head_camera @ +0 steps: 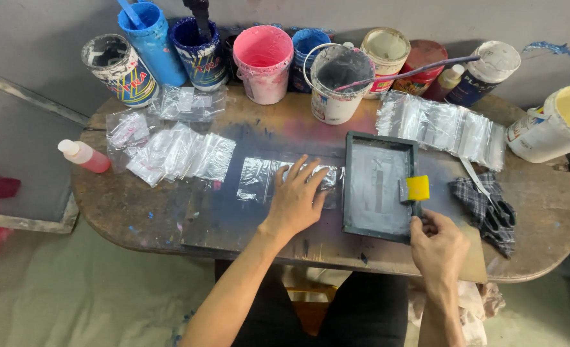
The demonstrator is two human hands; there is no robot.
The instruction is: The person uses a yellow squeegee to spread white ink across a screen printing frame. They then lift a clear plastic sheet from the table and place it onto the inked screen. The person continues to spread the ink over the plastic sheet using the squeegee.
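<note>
A worn wooden table (137, 212) with rounded ends, smeared with blue, pink and dark paint, stands against a plain grey wall over a pale floor. At 9 o'clock a grey framed panel (15, 160) leans beside it, with something red at the picture's left edge, cut off.

Along the table's far edge, from 10 to 2 o'clock, stands a row of paint tubs: a white-rimmed can (119, 69) with a blue and yellow label, a light blue tub (151, 40), a dark blue one (200, 53) with a dark handle in it, a pink bucket (263, 61), a white bucket (337, 82) with dark insides, a cream-lidded tub (386, 56) and a red one (424, 64). A cream bucket (555, 123) sits at 3 o'clock, partly cut off. A small pink squeeze bottle (84, 156) lies at 9 o'clock. Clear plastic bags lie in a heap (175, 154) at 10 o'clock and in an overlapping row (442, 125) at 2 o'clock.

The left hand (296, 196) lies flat, fingers spread, pressing a clear plastic bag (259, 178) at the centre. Just to its right is a dark-framed printing screen (378, 186) with a yellow squeegee (416, 188) on it. The right hand (438, 243) has its grip closed on the frame's near right corner. At 3 o'clock, scissors (500, 209) rest on a checked cloth (481, 193); their blades are hard to make out. Labels are too small to tell.
</note>
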